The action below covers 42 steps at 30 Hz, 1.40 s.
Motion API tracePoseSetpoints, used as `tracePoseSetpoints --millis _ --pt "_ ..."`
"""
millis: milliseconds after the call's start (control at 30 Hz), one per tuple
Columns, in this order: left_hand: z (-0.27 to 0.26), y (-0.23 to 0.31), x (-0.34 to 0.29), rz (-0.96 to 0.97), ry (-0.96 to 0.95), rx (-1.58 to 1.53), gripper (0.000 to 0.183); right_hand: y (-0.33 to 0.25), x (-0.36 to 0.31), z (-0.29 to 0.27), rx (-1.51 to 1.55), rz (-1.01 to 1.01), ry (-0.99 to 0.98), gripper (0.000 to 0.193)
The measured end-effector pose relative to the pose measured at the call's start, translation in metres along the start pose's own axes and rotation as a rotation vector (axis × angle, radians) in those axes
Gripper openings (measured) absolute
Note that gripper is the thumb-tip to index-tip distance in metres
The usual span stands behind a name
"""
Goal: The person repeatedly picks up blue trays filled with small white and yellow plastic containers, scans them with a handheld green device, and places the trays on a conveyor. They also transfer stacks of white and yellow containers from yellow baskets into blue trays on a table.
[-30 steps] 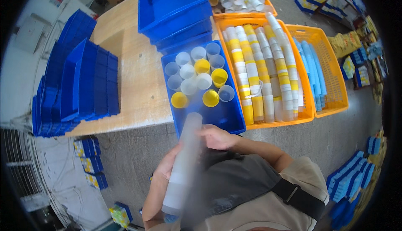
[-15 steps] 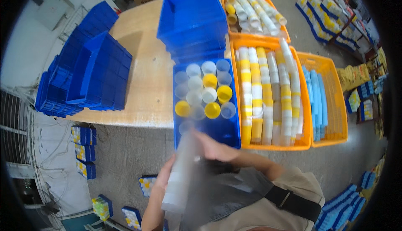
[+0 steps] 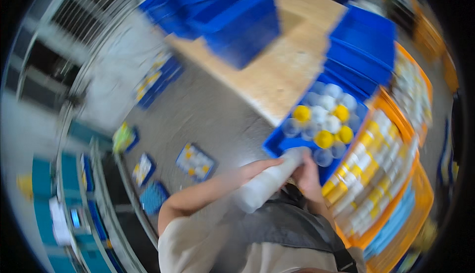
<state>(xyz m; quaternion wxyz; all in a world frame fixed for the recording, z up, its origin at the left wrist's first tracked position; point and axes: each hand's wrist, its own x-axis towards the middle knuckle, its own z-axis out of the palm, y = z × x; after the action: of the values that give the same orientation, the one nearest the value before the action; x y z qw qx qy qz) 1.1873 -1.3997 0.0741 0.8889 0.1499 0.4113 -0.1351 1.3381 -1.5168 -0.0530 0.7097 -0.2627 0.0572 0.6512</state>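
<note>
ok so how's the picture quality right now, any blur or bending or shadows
head view: blur softens most edges, including the long white plastic cylinder and the left-hand stack of blue plastic bins; head view: fisheye distortion bends straight lines near the black rim; head view: a soft shadow darkens the pale wooden tabletop beside those bins.

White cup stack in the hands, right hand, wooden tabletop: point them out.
White cup stack (image 3: 273,180): head view, middle of its side.
Right hand (image 3: 308,178): head view, middle of the hand.
Wooden tabletop (image 3: 292,60): head view, bare surface.
</note>
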Motion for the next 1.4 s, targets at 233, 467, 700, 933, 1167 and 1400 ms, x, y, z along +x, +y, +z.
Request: tracePoseSetpoints --millis 233,467,700,933,1167,1400 --pt "0.002 -0.024 0.001 0.086 0.044 0.047 0.057 -0.01 0.019 -0.022 -0.156 0.113 -0.044 0.056" --pt "-0.026 -0.022 0.016 0.129 -0.168 -0.085 0.057 -0.007 0.036 -0.006 -0.011 0.162 0.122 0.056" --pt "-0.045 -0.012 -0.004 0.124 -0.182 -0.052 0.052 -0.002 0.063 0.013 -0.218 0.217 0.236 0.058" --pt "-0.056 0.017 -0.038 0.085 -0.08 0.261 0.058 0.014 -0.001 0.025 -0.583 -0.186 0.105 0.062" --pt "-0.086 0.061 -0.001 0.163 -0.367 0.445 0.06 0.04 -0.026 0.058 -2.049 -0.896 0.314 0.07" --pt "-0.068 0.075 0.032 0.592 -0.005 1.239 0.037 0.045 -0.023 0.05 -1.999 -0.962 0.632 0.064"
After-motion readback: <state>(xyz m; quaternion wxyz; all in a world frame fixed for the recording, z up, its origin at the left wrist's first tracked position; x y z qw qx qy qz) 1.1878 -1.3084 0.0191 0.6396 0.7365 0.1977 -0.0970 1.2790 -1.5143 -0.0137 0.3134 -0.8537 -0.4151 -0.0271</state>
